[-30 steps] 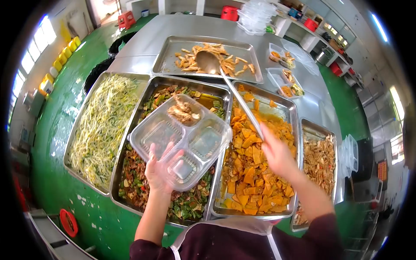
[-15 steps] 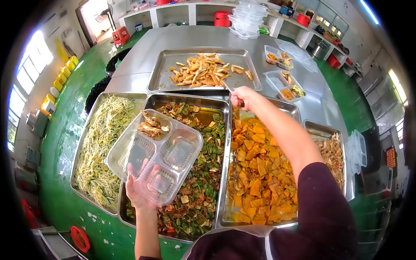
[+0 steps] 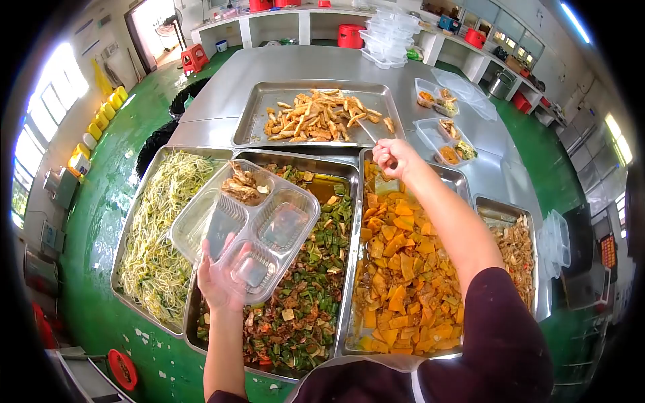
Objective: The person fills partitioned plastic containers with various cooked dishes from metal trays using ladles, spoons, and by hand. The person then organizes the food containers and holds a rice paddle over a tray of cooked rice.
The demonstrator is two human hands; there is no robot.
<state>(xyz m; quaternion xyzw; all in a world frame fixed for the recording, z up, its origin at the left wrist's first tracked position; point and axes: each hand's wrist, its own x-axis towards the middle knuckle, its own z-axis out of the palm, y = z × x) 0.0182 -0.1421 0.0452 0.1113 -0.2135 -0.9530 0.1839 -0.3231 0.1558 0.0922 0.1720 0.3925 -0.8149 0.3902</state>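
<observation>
Evidently the left hand [image 3: 222,279] is open, palm up, bearing a clear compartment box [image 3: 281,225] above the pepper pan [image 3: 355,191], near the desk's [image 3: 295,64] front edge; one far compartment holds food [image 3: 242,183]. Right hand [image 3: 393,159] closed round a utensil handle [image 3: 367,132] that points into the fried strips [image 3: 312,119]; its head can't be made out. Likely risk: weight sits off the palm, so a tilt could spill the portion; an overfull scoop could drop strips onto the pumpkin [image 3: 403,269]. Desk steel, containers [image 3: 388,40] stacked toward its far right corner. Green floor [image 3: 101,215], shiny, perhaps wet.
</observation>
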